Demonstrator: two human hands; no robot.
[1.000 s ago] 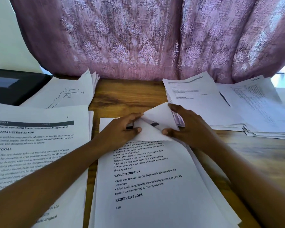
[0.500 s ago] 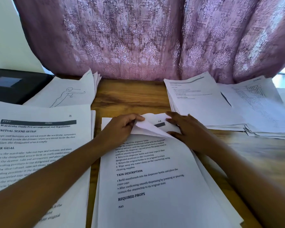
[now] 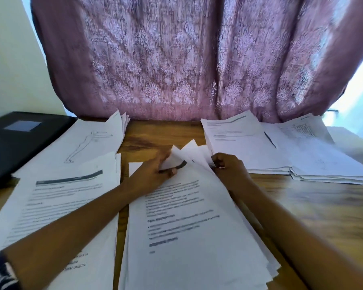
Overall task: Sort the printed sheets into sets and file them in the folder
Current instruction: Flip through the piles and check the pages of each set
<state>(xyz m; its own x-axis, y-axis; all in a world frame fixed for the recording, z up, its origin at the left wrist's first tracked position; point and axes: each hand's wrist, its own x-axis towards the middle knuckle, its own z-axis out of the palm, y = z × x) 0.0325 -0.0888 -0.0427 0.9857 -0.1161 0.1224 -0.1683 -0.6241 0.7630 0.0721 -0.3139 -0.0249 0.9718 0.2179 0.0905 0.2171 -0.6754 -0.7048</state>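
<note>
While a mauve patterned curtain (image 3: 176,59) hangs behind the wooden table (image 3: 164,132), printed sheets lie in piles: the near left pile (image 3: 61,206), a figure-drawing pile (image 3: 88,139), two right piles (image 3: 239,147) and the middle pile (image 3: 187,227) before the person. The black folder (image 3: 19,139) lies closed at far left. The left hand (image 3: 153,174) pinches upturned top corners of the middle pile between thumb and fingers; the right hand (image 3: 228,170) curls its fingers on the fanned corners alongside.
</note>
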